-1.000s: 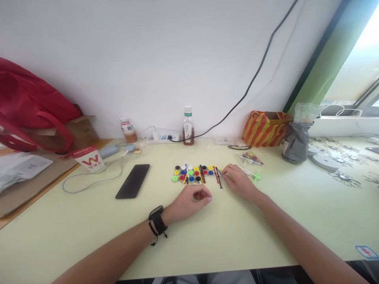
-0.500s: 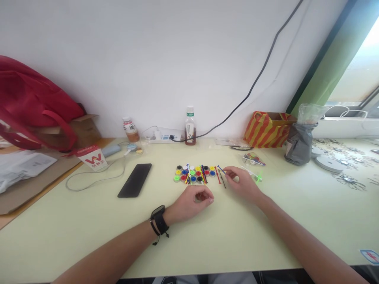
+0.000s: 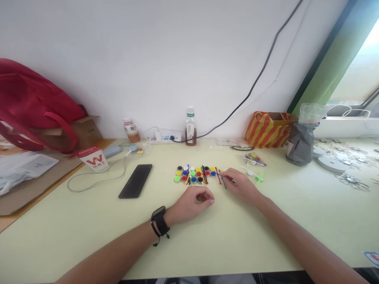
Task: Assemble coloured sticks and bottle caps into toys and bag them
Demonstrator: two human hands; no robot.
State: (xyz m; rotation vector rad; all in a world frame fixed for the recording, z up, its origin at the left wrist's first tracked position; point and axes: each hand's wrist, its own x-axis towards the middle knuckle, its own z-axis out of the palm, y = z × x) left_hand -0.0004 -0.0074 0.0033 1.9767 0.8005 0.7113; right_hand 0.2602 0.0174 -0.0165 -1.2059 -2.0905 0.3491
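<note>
My right hand pinches a thin blue plastic stick between thumb and fingers, just above the table. Beside it lie a red stick and a black stick. To the left, small round discs in several colours sit in rows, with bundles of coloured sticks among them. My left hand, wearing a black watch, rests in front of the discs. Its fingers curl to meet the thumb, and nothing shows in them.
A black phone lies left of the discs. Behind stand a drink bottle, a power strip and a striped bag. A packet of coloured parts and a bright green piece lie beyond my right hand.
My right hand has shifted slightly left, and the blue stick has turned from slanting to nearly level. The left hand stays put.
</note>
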